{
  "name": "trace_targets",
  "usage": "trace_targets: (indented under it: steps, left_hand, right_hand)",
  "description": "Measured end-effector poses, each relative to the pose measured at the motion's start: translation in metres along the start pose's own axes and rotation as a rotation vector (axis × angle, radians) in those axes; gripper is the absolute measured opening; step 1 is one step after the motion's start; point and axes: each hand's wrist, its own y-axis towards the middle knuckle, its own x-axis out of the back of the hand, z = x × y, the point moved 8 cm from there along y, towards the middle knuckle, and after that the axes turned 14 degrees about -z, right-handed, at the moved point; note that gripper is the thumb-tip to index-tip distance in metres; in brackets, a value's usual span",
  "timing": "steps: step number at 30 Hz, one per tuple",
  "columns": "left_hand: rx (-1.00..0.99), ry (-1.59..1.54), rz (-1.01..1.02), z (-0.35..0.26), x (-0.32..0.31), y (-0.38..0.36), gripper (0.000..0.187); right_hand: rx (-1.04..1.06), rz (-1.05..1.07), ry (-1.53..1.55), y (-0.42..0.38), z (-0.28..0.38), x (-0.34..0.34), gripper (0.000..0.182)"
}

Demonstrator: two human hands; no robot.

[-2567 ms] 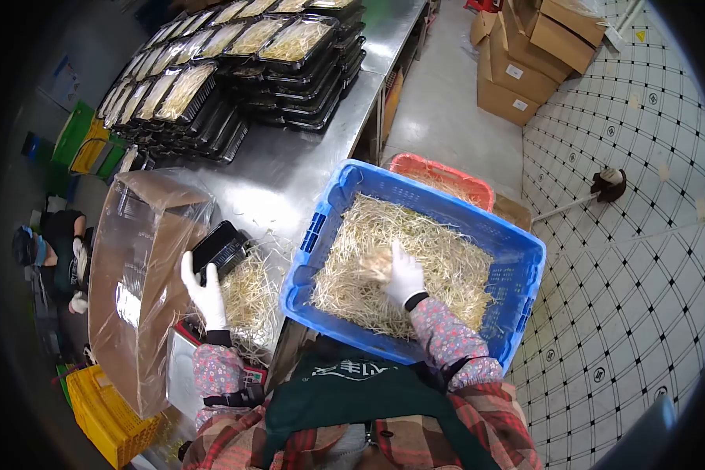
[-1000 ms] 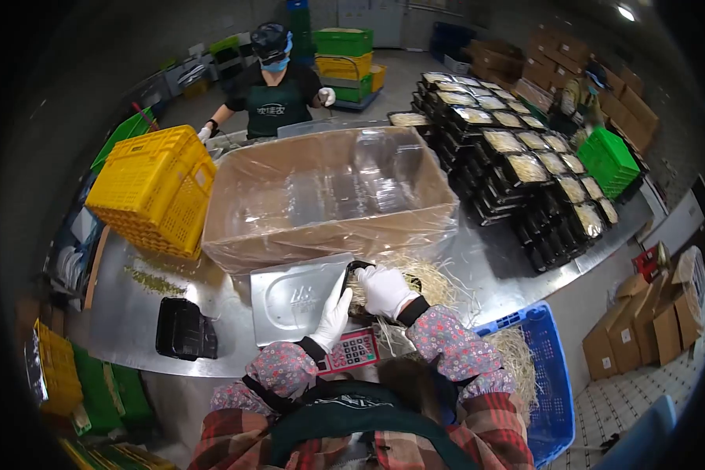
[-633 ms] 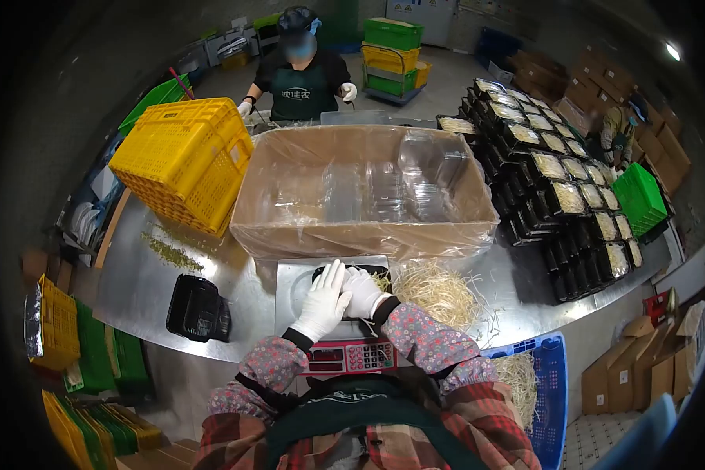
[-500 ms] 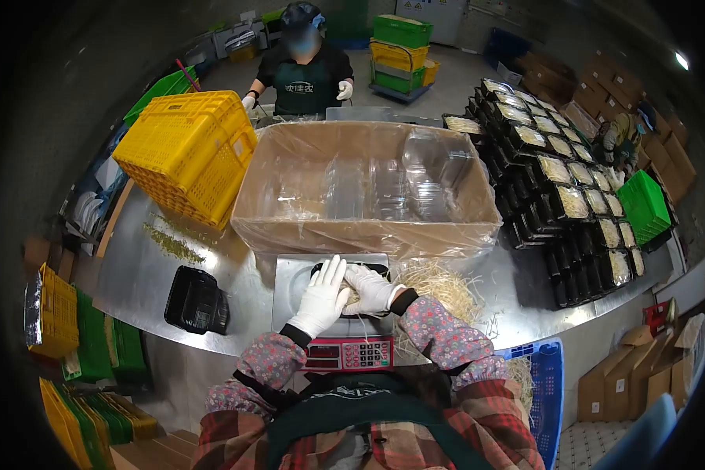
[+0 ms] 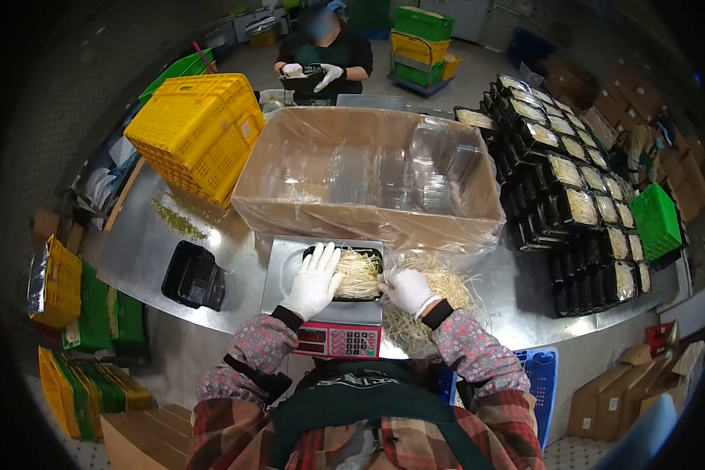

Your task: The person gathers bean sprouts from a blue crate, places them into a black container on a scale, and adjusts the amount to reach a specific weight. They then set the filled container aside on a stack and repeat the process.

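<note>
A black plastic tray filled with pale bean sprouts sits on the digital scale, above its red keypad panel. My left hand, in a white glove, lies open with fingers stretched over the tray's left side and touches the sprouts there. At the tray's right edge my gloved right hand has its fingers drawn together on what look like a few bean sprouts. Beneath and beside that hand a loose heap of sprouts spreads over the steel table.
Empty black trays are at left. Behind the scale stands a plastic-lined carton of clear lids. Yellow crates rise at back left, stacked filled trays at right. Across the table a co-worker holds a black tray.
My hands, together over the tray before, have moved apart, uncovering the sprouts. My right hand shifted right to the tray's edge. The co-worker now holds a black tray.
</note>
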Motion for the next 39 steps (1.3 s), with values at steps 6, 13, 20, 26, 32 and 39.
trace_targets:
  steps: [6,13,20,26,32,39]
  left_hand:
    - [0.029,-0.085,-0.022,0.004,0.005,-0.002,0.059]
    - [0.56,-1.008,-0.377,0.058,0.021,-0.013,0.054]
    - [0.644,-1.063,-0.4,0.096,0.017,-0.042,0.055]
    - [0.235,-0.244,-0.176,0.031,0.07,-0.013,0.087]
    - [-0.004,-0.128,0.066,-0.003,-0.007,-0.012,0.091]
    - [0.145,-0.131,0.148,0.005,-0.024,0.006,0.065]
  right_hand:
    - [-0.295,-0.141,0.314,0.011,-0.047,0.088,0.014]
    - [-0.34,-0.177,0.853,0.045,0.009,0.085,0.016]
    - [0.071,0.028,0.075,0.046,0.026,-0.009,0.036]
    - [0.072,-0.364,0.228,0.046,0.019,0.037,0.047]
    - [0.024,-0.084,-0.082,0.02,0.047,-0.073,0.067]
    - [-0.189,0.074,0.058,0.049,0.031,-0.078,0.065]
